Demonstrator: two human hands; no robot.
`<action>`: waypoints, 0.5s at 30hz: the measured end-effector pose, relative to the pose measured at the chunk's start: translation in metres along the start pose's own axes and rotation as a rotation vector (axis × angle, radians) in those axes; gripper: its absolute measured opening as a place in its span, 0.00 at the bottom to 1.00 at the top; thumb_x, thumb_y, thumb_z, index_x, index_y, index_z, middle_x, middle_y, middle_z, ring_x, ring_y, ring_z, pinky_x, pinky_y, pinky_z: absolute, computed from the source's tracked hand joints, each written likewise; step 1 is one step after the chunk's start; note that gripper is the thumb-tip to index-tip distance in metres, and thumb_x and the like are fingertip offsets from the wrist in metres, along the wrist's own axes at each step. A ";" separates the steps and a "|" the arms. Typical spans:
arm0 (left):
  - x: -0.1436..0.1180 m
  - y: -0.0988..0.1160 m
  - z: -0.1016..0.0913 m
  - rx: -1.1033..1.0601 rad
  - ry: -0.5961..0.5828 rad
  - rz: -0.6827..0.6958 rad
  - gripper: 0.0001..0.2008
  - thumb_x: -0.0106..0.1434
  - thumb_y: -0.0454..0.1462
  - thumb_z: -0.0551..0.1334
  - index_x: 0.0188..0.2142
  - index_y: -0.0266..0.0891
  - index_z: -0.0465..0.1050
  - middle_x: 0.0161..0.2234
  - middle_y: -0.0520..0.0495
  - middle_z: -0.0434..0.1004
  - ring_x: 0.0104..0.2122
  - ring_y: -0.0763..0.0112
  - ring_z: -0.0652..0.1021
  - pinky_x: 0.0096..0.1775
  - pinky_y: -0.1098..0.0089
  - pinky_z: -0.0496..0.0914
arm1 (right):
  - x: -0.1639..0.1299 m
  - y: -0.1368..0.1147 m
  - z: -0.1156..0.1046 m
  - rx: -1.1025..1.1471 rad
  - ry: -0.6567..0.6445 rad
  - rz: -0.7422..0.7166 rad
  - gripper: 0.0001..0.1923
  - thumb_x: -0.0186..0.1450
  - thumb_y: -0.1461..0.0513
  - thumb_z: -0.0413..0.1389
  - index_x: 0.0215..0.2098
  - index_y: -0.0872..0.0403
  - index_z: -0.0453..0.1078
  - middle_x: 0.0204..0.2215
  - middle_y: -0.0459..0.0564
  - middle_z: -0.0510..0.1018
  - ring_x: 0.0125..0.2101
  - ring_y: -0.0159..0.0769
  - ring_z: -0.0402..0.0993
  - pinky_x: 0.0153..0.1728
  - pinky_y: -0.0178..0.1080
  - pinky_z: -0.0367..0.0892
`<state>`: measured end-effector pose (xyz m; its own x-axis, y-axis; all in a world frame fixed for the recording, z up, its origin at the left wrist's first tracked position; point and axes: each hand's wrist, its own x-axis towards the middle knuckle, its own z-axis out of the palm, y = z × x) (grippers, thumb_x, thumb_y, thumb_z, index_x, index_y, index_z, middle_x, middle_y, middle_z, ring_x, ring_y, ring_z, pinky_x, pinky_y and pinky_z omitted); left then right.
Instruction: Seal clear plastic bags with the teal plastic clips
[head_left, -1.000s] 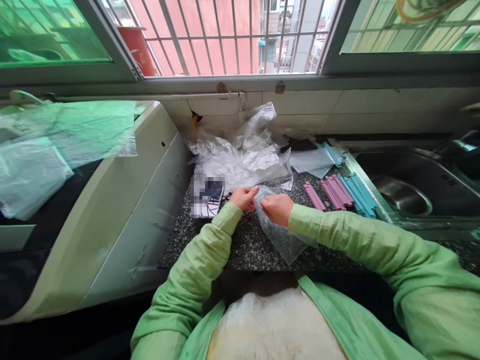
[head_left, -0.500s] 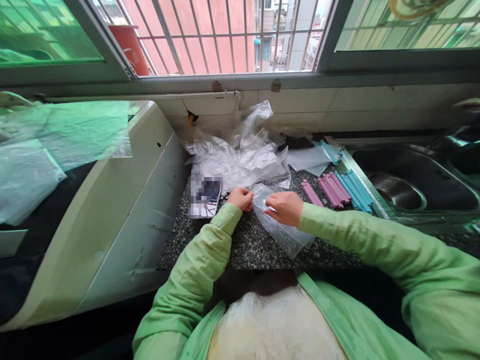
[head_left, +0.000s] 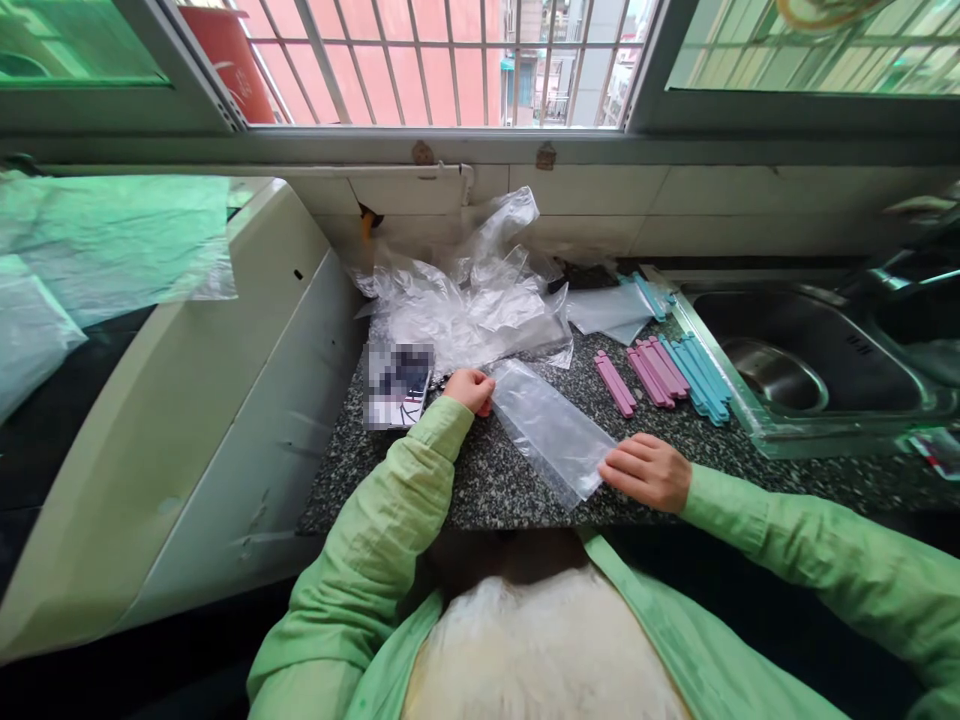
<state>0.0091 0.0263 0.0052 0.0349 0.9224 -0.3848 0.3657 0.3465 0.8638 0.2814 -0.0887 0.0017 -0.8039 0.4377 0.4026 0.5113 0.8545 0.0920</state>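
A clear flat plastic bag (head_left: pixel 553 428) lies slantwise over the speckled counter, stretched between my two hands. My left hand (head_left: pixel 471 391) is closed at the bag's upper left end, fingers curled in; whether anything else is in them is hidden. At the lower right end, my right hand (head_left: pixel 646 473) has its fingers pressed together on the bag's edge. Right of the bag lie pink sealing clips (head_left: pixel 615 384), with more pink clips (head_left: pixel 658 372) and several blue clips (head_left: pixel 696 378) beside them.
Crumpled clear plastic (head_left: pixel 480 310) is heaped at the back. A partly blurred printed item (head_left: pixel 397 388) lies left of my left hand. Further clear bags (head_left: pixel 609 312) with blue clips sit near the sink (head_left: pixel 817 350). A large pale appliance (head_left: pixel 225 400) borders the counter's left.
My right hand has moved from above the bag's upper part down and right to its lower end. The bag now lies flatter and fully spread. My left hand stays at the upper end.
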 end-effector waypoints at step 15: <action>0.000 0.001 0.003 -0.042 0.013 -0.037 0.11 0.57 0.29 0.52 0.19 0.35 0.64 0.06 0.57 0.59 0.09 0.77 0.66 0.17 0.77 0.65 | 0.020 -0.037 0.007 0.064 0.099 0.068 0.09 0.62 0.66 0.48 0.33 0.51 0.69 0.27 0.47 0.75 0.31 0.29 0.67 0.34 0.37 0.60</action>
<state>0.0124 0.0259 0.0056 0.0101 0.9108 -0.4128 0.3269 0.3871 0.8622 0.2443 -0.1098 -0.0005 -0.7325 0.4679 0.4945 0.5407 0.8412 0.0049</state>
